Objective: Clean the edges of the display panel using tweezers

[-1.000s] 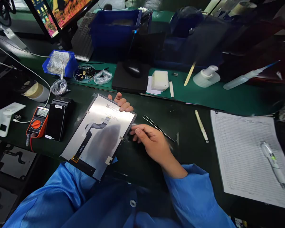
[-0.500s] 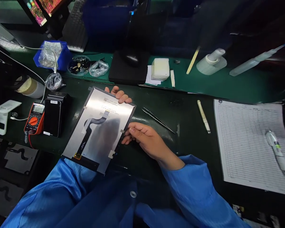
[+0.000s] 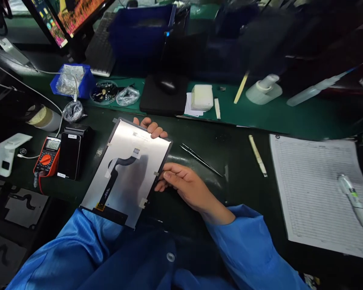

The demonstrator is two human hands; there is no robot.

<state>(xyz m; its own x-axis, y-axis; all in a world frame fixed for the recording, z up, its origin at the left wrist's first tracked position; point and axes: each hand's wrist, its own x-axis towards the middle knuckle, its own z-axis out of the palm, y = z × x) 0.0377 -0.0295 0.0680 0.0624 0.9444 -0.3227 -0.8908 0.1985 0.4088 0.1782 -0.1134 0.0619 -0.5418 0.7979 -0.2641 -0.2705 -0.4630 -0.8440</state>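
A tablet-sized display panel [image 3: 133, 177] is held tilted, its silvery back facing me. A dark flex cable [image 3: 111, 183] curves down it, with several small tape pieces along the edges. My left hand [image 3: 151, 127] supports it from behind; its fingers curl over the top edge, and the palm is hidden. At the panel's right edge, my right hand [image 3: 184, 183] has thumb and fingers pressed together in a pinch. Whatever lies between those fingertips cannot be made out. Metal tweezers [image 3: 201, 160] lie on the dark bench, right of the panel.
Left are an orange multimeter [image 3: 47, 157], a black phone [image 3: 69, 155] and a white bracket [image 3: 9, 155]. Behind stand a blue bin [image 3: 89, 82], a mouse [image 3: 167, 85] and a white block [image 3: 202, 98]. A brush-like stick [image 3: 258, 156] and a lined sheet [image 3: 317, 217] lie right.
The whole scene sits slightly lower in the view, as the camera has tilted up. Both hands keep nearly the same hold, and the reflection on the panel has shifted.
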